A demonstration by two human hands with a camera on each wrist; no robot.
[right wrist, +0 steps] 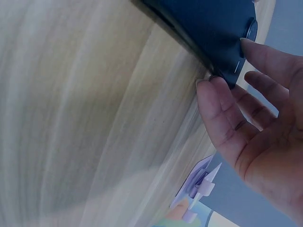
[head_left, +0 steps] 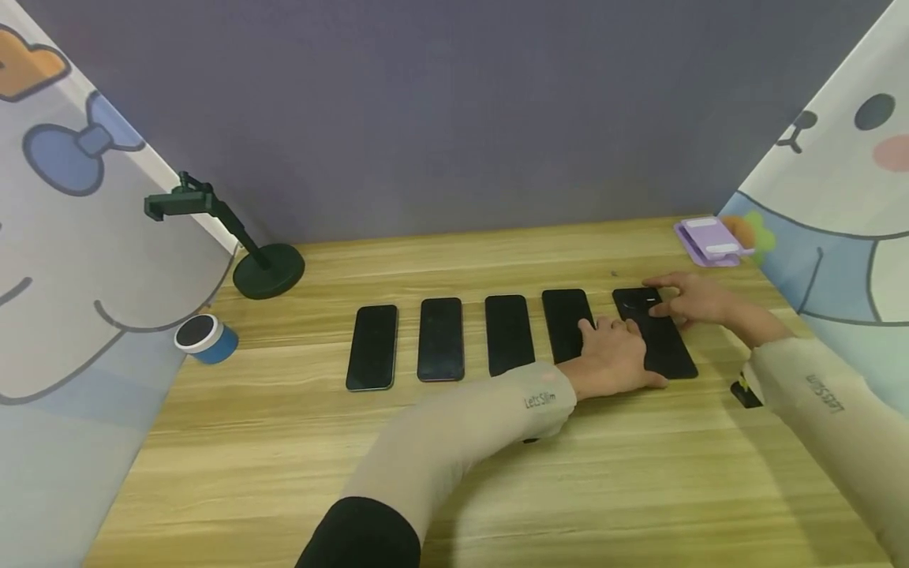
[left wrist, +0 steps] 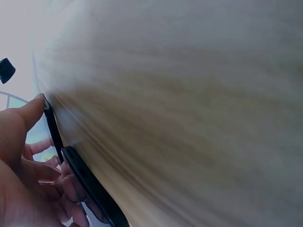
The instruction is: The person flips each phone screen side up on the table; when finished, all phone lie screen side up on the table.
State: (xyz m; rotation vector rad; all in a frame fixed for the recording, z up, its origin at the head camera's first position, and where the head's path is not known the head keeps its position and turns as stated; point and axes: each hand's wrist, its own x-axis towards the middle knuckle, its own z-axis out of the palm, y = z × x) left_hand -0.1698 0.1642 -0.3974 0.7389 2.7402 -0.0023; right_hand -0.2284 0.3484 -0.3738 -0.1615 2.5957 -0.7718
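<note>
Five dark phones lie in a row on the wooden table (head_left: 454,473). A black phone (head_left: 667,347) at the right end lies back up, its camera bump toward the wall. My left hand (head_left: 611,359) is spread low between it and the neighbouring phone (head_left: 564,315), thumb at its near edge, fingers along its left side. Meanwhile my right hand (head_left: 692,300) touches its far end; in the right wrist view the thumb (right wrist: 265,56) rests by the camera bump and other fingers meet the edge. Two phones (head_left: 372,347) (head_left: 440,339) and a third (head_left: 509,331), partly behind my left sleeve, lie further left.
A dark green stand (head_left: 266,268) with a clamp arm rises at the back left. Below it sits a blue and white jar (head_left: 206,338) with a dark top. A purple folding stand (head_left: 710,239) lies at the back right. Grey and cartoon-printed panels (head_left: 454,118) enclose the table.
</note>
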